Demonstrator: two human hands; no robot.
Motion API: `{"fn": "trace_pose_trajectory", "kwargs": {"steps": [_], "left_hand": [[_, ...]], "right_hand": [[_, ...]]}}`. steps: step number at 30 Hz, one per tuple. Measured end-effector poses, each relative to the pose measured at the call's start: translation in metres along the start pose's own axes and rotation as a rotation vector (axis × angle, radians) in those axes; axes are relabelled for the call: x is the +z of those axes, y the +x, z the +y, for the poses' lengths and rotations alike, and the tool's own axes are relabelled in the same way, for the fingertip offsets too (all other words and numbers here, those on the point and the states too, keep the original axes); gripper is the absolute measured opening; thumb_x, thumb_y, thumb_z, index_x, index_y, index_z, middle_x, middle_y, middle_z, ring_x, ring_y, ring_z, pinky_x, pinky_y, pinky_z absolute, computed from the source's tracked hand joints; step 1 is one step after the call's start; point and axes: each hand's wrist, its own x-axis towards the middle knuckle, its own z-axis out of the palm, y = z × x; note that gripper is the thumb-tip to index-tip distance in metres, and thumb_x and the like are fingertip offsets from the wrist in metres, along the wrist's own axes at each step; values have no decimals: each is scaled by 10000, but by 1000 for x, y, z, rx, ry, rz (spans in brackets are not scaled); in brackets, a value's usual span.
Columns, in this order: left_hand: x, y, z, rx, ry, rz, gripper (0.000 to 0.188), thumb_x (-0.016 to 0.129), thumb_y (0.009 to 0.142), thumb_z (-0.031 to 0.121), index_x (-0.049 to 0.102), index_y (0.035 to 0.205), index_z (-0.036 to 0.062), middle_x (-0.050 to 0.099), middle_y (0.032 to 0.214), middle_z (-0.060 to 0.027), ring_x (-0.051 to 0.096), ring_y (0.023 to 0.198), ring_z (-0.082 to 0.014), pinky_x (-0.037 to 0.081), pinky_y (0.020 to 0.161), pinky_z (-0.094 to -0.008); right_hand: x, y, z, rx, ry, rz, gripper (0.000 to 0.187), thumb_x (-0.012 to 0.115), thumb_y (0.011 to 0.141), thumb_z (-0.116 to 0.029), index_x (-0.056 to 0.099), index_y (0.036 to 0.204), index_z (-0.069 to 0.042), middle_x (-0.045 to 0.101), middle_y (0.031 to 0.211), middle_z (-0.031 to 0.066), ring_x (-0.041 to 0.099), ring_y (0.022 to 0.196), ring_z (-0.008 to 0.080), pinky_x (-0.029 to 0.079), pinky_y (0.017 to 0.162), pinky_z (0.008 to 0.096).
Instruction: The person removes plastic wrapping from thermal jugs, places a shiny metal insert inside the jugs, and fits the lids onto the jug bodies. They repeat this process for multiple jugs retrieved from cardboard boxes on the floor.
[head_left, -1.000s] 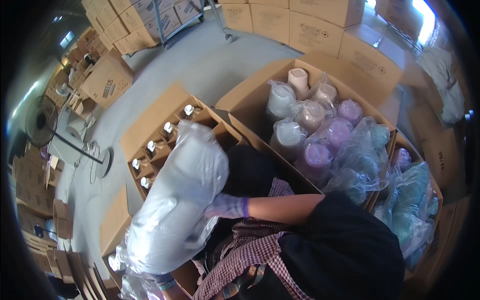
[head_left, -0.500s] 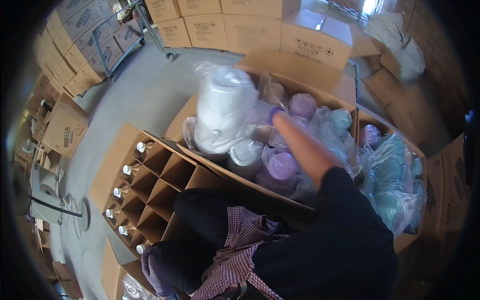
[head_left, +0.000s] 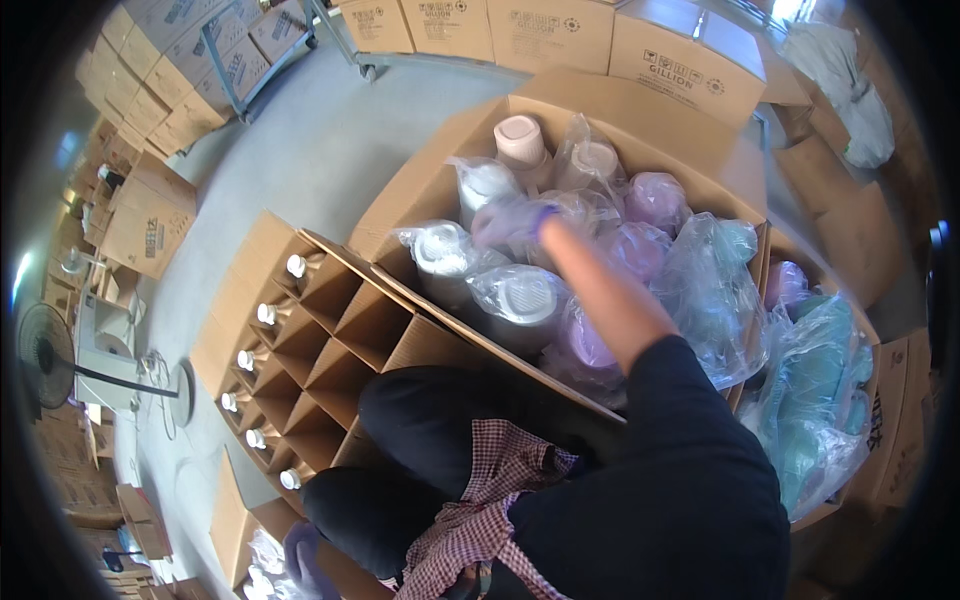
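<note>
Centrally, the right hand (head_left: 512,222), its grip too blurred to tell, is hovering over the carton (head_left: 425,190), nearer than the left hand (head_left: 305,562), likewise unclear, to a white stack (head_left: 438,252) standing roughly upright inside, just leftward.

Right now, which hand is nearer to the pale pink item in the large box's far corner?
The right hand, over wrapped items close to the pale pink item. The left hand is farther, at lower left.

There are six white-capped bottles (head_left: 267,314), three white bundles (head_left: 520,297) and two gloved hands (head_left: 512,222).
</note>
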Motion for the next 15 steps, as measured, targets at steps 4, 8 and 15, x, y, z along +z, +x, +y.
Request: {"fn": "trace_pose_trajectory", "kwargs": {"steps": [4,8,15], "left_hand": [[-25,-2,-40,-135,-64,181,360,450,1093,256,618,1257,-17,662,1120,-95,632,1044,-207,507,948,-327],[-33,10,-60,-184,-121,235,367,456,1094,269,615,1270,-12,664,1123,-95,633,1050,-209,508,954,-330],[-37,-4,-31,-42,106,195,344,486,1073,256,642,1220,-14,674,1106,-102,642,1014,-216,515,937,-338]], "right_hand": [[-60,-65,26,138,-87,621,371,687,849,-405,773,1038,-98,760,1043,149,731,933,329,551,863,434],[-45,-15,38,458,-612,148,444,721,829,-367,750,1114,-28,740,1136,155,708,1029,305,539,911,429],[-79,84,114,502,-495,-427,485,679,820,-344,735,1169,-12,699,1258,182,703,1088,337,540,943,436]]}}
